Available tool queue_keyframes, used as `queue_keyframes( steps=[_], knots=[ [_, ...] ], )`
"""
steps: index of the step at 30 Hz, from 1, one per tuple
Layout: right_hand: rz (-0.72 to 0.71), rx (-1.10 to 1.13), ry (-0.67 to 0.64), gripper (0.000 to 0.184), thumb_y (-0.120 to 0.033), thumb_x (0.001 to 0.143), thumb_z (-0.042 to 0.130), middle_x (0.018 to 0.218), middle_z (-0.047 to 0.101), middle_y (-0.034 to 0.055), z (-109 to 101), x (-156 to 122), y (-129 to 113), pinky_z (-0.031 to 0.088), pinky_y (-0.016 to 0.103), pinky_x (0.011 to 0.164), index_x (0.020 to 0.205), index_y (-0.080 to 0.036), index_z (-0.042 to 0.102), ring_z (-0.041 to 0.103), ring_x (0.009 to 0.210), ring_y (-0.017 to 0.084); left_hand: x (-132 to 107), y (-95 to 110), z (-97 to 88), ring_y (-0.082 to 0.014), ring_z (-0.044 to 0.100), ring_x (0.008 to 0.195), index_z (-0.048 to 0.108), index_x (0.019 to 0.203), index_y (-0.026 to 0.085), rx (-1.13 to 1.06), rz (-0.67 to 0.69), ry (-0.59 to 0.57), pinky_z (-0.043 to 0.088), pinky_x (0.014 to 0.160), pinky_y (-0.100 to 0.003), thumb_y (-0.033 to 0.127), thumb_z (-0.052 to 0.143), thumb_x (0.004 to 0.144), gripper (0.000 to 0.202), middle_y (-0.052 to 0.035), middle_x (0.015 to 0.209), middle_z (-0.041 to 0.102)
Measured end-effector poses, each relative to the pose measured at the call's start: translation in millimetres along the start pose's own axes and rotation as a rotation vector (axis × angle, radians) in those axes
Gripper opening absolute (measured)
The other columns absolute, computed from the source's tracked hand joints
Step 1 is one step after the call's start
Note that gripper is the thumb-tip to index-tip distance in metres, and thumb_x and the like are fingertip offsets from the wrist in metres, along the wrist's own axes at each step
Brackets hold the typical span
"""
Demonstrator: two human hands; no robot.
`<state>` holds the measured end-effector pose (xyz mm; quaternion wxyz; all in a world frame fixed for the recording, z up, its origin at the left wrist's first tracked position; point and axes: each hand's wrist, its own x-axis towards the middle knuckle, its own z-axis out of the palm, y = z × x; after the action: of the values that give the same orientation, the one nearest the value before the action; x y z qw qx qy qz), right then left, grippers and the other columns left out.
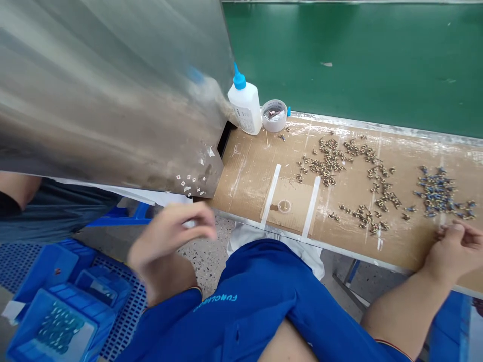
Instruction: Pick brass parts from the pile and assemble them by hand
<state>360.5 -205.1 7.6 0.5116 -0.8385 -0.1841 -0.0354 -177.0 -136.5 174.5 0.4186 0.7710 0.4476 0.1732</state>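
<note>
a: hand status?
b: left hand (169, 236) is raised off the worktop (377, 125), blurred by motion, just beside the lower corner of a stainless sheet (113, 90); fingers are curled, so the hand is narrow; a white scrap (188, 223) is seen at the fingers, but whether it is held cannot be told;
b: right hand (455, 251) is low on a cardboard sheet (241, 171) at the right end of the worktop; fingers are loosely curled, narrow too; no held part can be made out, so a pinch cannot be confirmed;
a: parts?
b: blue-and-brass parts (437, 193) are heaped just above the right hand; brass-coloured parts (328, 161) are scattered in loose clusters further left on the cardboard, well apart from the left hand;
a: what else is on the worktop?
b: two white tape strips (311, 206) are laid across the cardboard; a white glue bottle (245, 103) with a blue nozzle stands by a clear round tub (273, 114), both near the stainless sheet; a green board (339, 55) is behind;
a: floor?
b: blue plastic crates (56, 322) are stacked at lower left, one with a tray of small parts (60, 327) inside; contents are too small to identify.
</note>
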Motion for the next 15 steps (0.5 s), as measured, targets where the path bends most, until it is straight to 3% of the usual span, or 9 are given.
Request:
queue_keyframes(
  steps=[3, 6, 8, 11, 15],
  knots=[
    [0.098, 0.030, 0.084, 0.023, -0.038, 0.060, 0.070, 0.050, 0.045, -0.0013, 1, -4, -6, 0.042, 0.046, 0.060, 0.057, -0.031, 0.048, 0.043, 0.047, 0.020, 92, -24, 30.2, -0.0062, 0.051, 0.051, 0.065, 0.066, 0.017, -0.117, 0.028, -0.137, 0.040, 0.049, -0.021, 0.049, 0.076, 0.088, 0.040, 0.0012, 0.060, 0.066],
    [0.152, 0.032, 0.099, 0.026, -0.011, 0.069, 0.066, 0.050, 0.045, -0.0038, 0, -9, -15, 0.042, 0.042, 0.062, 0.056, -0.028, 0.049, 0.043, 0.048, 0.017, 174, -48, 69.6, -0.0075, 0.050, 0.054, 0.064, 0.068, 0.015, -0.141, 0.020, -0.105, 0.038, 0.055, -0.022, 0.030, 0.078, 0.083, 0.026, 0.0016, 0.059, 0.062],
    [0.185, 0.035, 0.113, 0.035, 0.003, 0.072, 0.059, 0.050, 0.046, -0.0046, 0, -12, -22, 0.042, 0.039, 0.063, 0.056, -0.026, 0.049, 0.043, 0.047, 0.016, 213, -58, 93.0, -0.0089, 0.051, 0.055, 0.066, 0.068, 0.014, -0.091, 0.003, -0.134, 0.038, 0.059, -0.024, 0.022, 0.075, 0.083, 0.020, 0.0018, 0.058, 0.060],
    [0.237, 0.031, 0.129, 0.046, 0.016, 0.075, 0.048, 0.049, 0.047, -0.0050, -1, -15, -33, 0.041, 0.037, 0.062, 0.056, -0.025, 0.049, 0.043, 0.046, 0.014, 244, -67, 112.9, -0.0113, 0.053, 0.061, 0.071, 0.070, 0.014, 0.004, 0.038, -0.139, 0.038, 0.066, -0.026, 0.016, 0.065, 0.089, 0.020, 0.0003, 0.060, 0.061],
    [0.272, -0.016, 0.136, 0.052, 0.020, 0.079, 0.047, 0.046, 0.045, -0.0054, 1, -15, -41, 0.041, 0.036, 0.061, 0.054, -0.026, 0.048, 0.042, 0.043, 0.011, 248, -84, 114.0, -0.0130, 0.059, 0.072, 0.079, 0.092, 0.015, -0.045, 0.170, -0.153, 0.044, 0.074, -0.026, 0.016, 0.056, 0.095, 0.023, -0.0030, 0.078, 0.071]
  ],
)
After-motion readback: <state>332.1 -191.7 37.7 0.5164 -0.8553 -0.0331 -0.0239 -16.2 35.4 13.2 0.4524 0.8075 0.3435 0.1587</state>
